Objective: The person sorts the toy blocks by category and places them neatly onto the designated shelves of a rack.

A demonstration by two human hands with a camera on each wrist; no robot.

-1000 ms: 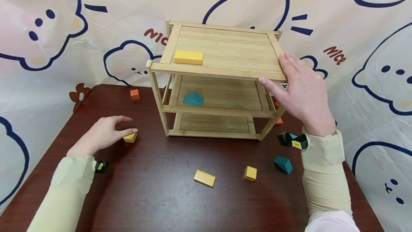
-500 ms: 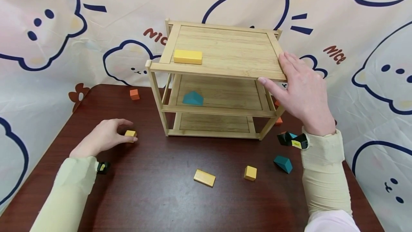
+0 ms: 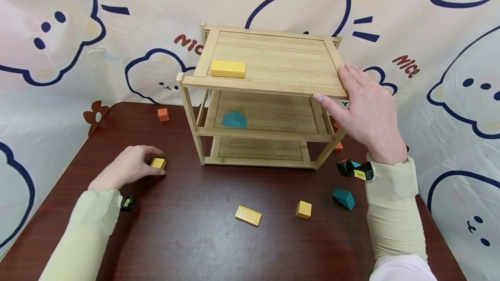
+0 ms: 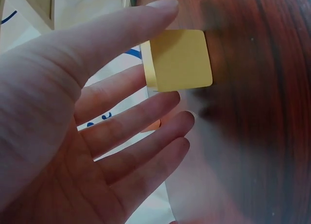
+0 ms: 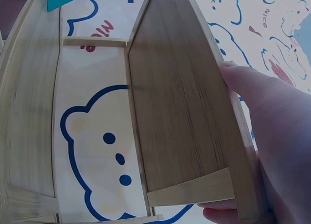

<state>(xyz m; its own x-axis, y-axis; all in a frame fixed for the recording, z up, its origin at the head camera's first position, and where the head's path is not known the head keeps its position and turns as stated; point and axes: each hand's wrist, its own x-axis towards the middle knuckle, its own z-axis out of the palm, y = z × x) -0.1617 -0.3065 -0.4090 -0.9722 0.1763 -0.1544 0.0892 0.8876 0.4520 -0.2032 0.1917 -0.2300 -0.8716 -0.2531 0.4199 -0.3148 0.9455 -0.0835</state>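
My left hand (image 3: 130, 166) is at the table's left side, its thumb and index finger pinching a small yellow block (image 3: 158, 163). In the left wrist view, this block (image 4: 182, 60) lies between thumb and index, while the other fingers extend loosely below. A three-tier wooden shelf (image 3: 281, 62) stands at the back. My right hand (image 3: 369, 107) holds its top board by the front right corner, thumb on the front edge and fingers at the right side. On the top tier sits a yellow rectangular block (image 3: 228, 69); a blue block (image 3: 234, 119) with slanted sides is on the middle tier.
On the dark brown table (image 3: 187, 237) are a flat yellow block (image 3: 248, 215), a yellow cube (image 3: 304, 210) and a teal wedge (image 3: 343, 199). An orange cube (image 3: 163, 114) lies back left. More orange and blue pieces are partly hidden right of the shelf.
My left hand has moved slightly right and lowered over the small yellow block, its thumb and index finger closing on it. The right hand stays on the shelf's corner.
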